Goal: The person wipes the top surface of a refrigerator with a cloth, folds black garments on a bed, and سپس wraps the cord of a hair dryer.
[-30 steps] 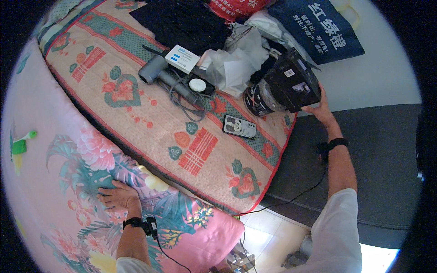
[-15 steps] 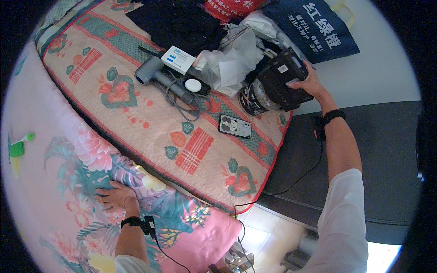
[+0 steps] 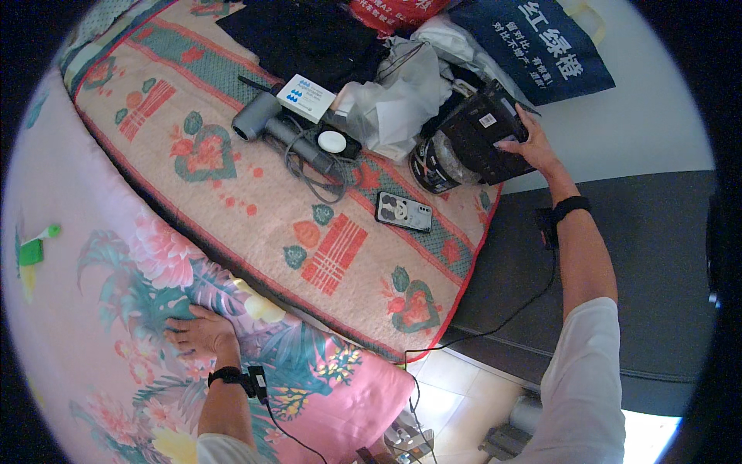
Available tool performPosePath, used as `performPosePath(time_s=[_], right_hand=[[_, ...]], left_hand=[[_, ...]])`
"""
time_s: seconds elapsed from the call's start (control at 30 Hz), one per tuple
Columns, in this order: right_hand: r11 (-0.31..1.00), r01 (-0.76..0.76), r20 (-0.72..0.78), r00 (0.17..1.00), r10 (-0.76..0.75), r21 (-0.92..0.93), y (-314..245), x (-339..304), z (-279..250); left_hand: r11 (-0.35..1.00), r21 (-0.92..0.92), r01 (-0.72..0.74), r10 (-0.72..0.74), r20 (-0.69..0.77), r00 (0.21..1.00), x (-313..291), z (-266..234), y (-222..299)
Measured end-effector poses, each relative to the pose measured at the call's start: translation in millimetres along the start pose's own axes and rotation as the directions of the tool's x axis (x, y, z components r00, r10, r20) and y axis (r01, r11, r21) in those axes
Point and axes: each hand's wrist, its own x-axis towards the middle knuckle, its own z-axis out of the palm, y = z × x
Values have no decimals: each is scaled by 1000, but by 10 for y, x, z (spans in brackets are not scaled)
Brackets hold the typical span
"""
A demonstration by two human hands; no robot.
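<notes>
My left hand (image 3: 202, 334) lies flat on the pink floral bedding (image 3: 69, 193), fingers stretched out, holding nothing. At the far right, my right hand (image 3: 536, 145) grips the right side of a black box-like thing (image 3: 488, 121) with a small white label. The thumb rests on its face, and the other fingers go over its edge, partly hidden. The black thing is tilted and partly covers a clear, round tub (image 3: 435, 164) with a dark label. Nearer to me, a phone (image 3: 403, 213) in a panda-patterned case lies on the patterned blanket (image 3: 255, 232).
A grey hair dryer (image 3: 259, 116) with a coiled cord, a white box (image 3: 305, 98) and a white oval object (image 3: 331, 141) lie left of a whitish plastic bag (image 3: 394, 97). Behind are black cloth (image 3: 301, 42), a red bag (image 3: 398, 11) and a dark blue bag (image 3: 533, 46). Cables trail from both wrists.
The whole view has shifted slightly. The black thing looks turned a little in my right hand's grip. My left hand stays flat on the bedding.
</notes>
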Motion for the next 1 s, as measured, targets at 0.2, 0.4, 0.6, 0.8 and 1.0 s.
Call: performPosePath(time_s=[0.2, 0.4, 0.6, 0.8, 1.0], right_hand=[[986, -10, -25, 1000, 6, -164, 201, -112, -74], [853, -222, -73, 974, 213, -473, -457, -317, 12], [805, 158, -313, 865, -391, -571, -1094, -654, 130], [988, 148, 526, 837, -146, 39, -1424, -2092, 1447], [985, 102, 815, 577, 55, -139, -2216, -3837, 2079]], left_hand=[[998, -60, -18, 20, 32, 999, -72, -74, 92], [998, -49, -49, 50, 27, 998, -70, -255, 49], [998, -56, -18, 18, 14, 1000, -17, -103, -3], [997, -79, -25, 30, 56, 998, -66, -162, 46], [998, -59, -33, 38, 94, 995, -43, -282, 72]])
